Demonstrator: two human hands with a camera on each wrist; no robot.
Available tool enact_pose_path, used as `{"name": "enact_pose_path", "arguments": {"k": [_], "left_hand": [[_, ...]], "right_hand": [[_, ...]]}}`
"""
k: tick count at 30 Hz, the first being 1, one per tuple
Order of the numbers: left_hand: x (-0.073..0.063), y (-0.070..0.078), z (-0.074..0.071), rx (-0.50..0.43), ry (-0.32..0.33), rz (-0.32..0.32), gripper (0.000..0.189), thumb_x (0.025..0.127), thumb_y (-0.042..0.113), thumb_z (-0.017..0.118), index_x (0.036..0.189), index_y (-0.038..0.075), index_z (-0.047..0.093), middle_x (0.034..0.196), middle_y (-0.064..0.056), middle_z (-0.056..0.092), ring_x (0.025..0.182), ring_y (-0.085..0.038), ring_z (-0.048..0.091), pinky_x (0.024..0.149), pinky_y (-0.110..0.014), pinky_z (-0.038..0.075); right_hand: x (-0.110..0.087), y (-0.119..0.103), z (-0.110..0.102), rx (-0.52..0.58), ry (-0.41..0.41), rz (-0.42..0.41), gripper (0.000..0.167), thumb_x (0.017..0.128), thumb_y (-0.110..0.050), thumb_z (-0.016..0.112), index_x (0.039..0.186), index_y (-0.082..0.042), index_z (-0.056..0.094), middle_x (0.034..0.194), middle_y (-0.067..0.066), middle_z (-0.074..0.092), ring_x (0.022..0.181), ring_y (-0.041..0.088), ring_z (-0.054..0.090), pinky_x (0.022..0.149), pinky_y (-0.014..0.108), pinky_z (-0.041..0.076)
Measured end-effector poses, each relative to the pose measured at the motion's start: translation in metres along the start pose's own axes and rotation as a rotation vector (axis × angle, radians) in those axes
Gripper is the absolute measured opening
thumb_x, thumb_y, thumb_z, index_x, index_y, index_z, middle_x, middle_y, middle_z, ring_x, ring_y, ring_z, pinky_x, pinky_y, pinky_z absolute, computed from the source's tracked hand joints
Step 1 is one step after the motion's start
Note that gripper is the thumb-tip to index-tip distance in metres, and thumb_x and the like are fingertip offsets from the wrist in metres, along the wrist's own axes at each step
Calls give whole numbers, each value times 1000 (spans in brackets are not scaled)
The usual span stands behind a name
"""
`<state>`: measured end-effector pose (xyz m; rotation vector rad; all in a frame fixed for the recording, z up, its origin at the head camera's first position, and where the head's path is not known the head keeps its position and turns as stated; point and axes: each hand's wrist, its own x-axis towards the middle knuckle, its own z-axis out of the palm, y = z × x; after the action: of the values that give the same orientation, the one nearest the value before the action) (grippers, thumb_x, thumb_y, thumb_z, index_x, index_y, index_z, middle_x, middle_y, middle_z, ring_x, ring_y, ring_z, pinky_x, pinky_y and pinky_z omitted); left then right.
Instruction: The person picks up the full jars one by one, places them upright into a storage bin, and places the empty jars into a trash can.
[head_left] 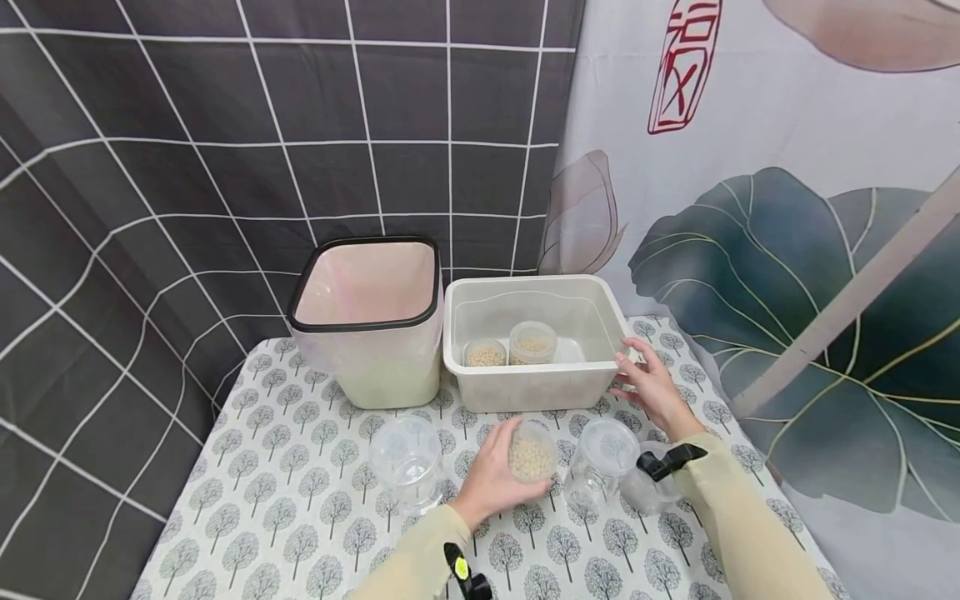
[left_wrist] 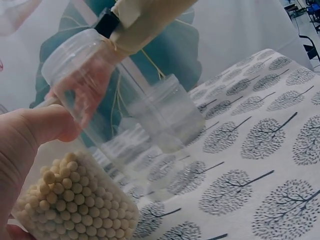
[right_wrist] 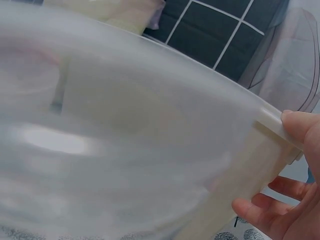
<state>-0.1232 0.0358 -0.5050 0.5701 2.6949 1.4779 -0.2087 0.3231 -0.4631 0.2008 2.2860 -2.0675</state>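
Observation:
My left hand grips a clear jar of round beige pellets, its thumb along the upper part in the left wrist view. At the right end of a white rectangular bin, my right hand has its thumb against the rim corner, its other fingers loosely spread beside the wall. Two more pellet jars, a smaller-looking one and a taller one, stand inside the bin. On the cloth between my arms is a lidded see-through jar. A frosted jar sits under my right wrist, partly hidden.
Another clear jar rests left of my left hand. A tall pinkish-green bin with a black rim adjoins the white bin. The tree-print tablecloth covers the table, with a dark gridded curtain behind.

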Motion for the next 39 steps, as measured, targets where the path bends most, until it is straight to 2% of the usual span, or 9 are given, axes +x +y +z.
{"name": "enact_pose_path", "arguments": {"k": [11,19,24,39], "left_hand": [[16,14,-8,40,20,24,100,58,40,84,142,22,32,133,0,45,110,-23,52,83,-50,50],[28,28,-19,32,38,64,100,58,37,84,141,20,33,131,0,46,108,-24,54,81,-48,51],[35,34,-23,32,36,72,100,59,39,84,142,17,33,130,-1,46,106,-25,55,80,-48,51],[57,55,-33,42,58,164,101,58,42,84,142,18,34,129,0,46,107,-19,53,84,-42,50]], "right_hand": [[-1,-1,-2,-32,10,3,67,93,-44,51,147,-21,19,128,23,34,119,45,43,90,46,47],[1,0,-2,-40,17,4,65,93,-44,51,146,-22,21,127,22,36,117,44,44,85,39,51],[2,0,-1,-20,13,15,64,93,-43,51,146,-22,21,127,22,36,118,45,43,87,40,50],[2,1,-1,12,6,21,62,94,-40,51,145,-20,22,125,21,36,119,47,42,83,36,52]]}}
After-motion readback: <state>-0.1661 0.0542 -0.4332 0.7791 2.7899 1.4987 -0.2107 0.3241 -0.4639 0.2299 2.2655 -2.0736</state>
